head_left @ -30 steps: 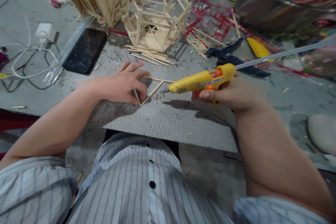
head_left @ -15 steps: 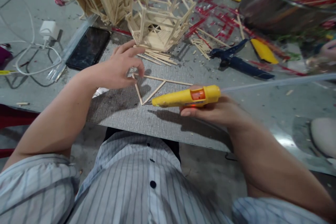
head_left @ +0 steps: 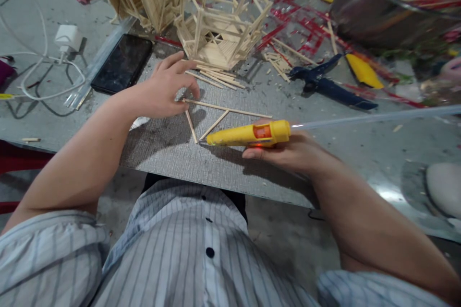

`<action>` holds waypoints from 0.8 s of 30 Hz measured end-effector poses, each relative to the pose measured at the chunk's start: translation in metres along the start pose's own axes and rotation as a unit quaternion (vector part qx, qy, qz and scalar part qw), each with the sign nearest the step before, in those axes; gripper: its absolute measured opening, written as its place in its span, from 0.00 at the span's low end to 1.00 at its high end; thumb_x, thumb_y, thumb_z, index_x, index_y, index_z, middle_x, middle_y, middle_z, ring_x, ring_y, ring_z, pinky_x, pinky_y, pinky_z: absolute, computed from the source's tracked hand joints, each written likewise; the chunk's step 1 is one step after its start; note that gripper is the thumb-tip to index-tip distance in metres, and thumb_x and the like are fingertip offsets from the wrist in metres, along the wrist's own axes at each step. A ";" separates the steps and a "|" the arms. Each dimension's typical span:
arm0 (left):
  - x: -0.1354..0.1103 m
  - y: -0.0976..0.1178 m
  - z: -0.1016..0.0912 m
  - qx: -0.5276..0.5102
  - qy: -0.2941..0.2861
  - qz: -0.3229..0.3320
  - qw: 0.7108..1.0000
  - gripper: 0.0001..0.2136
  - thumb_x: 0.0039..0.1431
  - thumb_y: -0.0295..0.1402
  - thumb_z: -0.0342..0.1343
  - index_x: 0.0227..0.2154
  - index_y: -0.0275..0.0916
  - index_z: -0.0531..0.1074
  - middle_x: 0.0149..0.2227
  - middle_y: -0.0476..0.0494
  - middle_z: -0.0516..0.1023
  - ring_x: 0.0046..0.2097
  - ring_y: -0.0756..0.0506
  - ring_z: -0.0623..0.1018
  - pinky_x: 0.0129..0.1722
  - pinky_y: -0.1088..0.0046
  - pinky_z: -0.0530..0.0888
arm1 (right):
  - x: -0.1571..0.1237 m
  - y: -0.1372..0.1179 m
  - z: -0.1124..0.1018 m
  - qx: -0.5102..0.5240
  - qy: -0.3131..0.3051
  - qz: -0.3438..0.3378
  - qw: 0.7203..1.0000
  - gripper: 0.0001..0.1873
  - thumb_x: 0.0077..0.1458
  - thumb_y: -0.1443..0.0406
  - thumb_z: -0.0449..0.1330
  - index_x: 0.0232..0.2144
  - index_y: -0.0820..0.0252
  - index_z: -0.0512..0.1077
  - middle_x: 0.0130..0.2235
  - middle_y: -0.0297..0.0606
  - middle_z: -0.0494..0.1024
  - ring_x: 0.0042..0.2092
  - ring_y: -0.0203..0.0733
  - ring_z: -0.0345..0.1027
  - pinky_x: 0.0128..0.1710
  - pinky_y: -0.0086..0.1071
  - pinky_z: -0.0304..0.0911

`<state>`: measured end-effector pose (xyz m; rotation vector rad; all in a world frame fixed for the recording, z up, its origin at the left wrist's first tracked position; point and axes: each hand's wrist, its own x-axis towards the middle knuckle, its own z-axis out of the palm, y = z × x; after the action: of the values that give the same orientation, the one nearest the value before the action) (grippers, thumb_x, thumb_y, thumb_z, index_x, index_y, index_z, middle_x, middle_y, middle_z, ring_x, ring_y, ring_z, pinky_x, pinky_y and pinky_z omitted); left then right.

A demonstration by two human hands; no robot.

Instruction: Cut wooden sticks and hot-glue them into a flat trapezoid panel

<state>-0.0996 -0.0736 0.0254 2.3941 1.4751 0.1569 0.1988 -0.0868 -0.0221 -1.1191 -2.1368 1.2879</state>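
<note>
My right hand (head_left: pixel 281 151) is closed round a yellow hot glue gun (head_left: pixel 248 134) with a clear glue stick (head_left: pixel 360 117) in its back. The gun's nozzle points left, at the near corner where two thin wooden sticks meet. The short left stick (head_left: pixel 191 126), the slanted stick (head_left: pixel 213 124) and a long stick (head_left: pixel 230 109) form a small flat frame on the grey board. My left hand (head_left: pixel 171 84) pinches the frame's upper left corner between thumb and index finger, the other fingers stretched over the board. My left fingertips are near a pile of loose sticks (head_left: pixel 216 76).
A hexagonal stick model (head_left: pixel 219 33) and a larger wooden model (head_left: pixel 154 0) stand behind. A black phone (head_left: pixel 122 62) and white charger (head_left: pixel 68 38) lie left. Dark blue cutters (head_left: pixel 331 86), red scraps (head_left: pixel 306 29) and a transparent tub (head_left: pixel 378 14) are right.
The glue gun has shifted slightly left, its nozzle still at the near corner of the sticks. My left hand stays at the upper left corner; the whole view has shifted a little.
</note>
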 end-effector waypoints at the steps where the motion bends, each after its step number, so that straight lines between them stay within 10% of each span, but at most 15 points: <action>1: 0.000 0.001 0.000 0.000 -0.001 -0.002 1.000 0.15 0.61 0.31 0.55 0.49 0.35 0.77 0.73 0.35 0.53 0.75 0.30 0.42 0.73 0.49 0.45 | 0.000 -0.001 0.000 -0.002 0.000 -0.006 1.000 0.23 0.44 0.42 0.70 0.32 0.51 0.79 0.28 0.36 0.77 0.29 0.44 0.73 0.30 0.38 0.72; 24: 0.005 -0.018 0.012 0.032 0.006 0.052 0.998 0.18 0.59 0.36 0.61 0.52 0.42 0.75 0.73 0.40 0.54 0.75 0.28 0.45 0.70 0.40 0.52 | 0.000 0.000 -0.002 -0.054 -0.010 0.003 0.999 0.26 0.46 0.40 0.66 0.33 0.54 0.80 0.28 0.36 0.79 0.29 0.45 0.75 0.30 0.38 0.74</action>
<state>-0.1093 -0.0649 0.0077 2.5264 1.3819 0.1511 0.1998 -0.0858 -0.0211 -1.1619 -2.2416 1.2043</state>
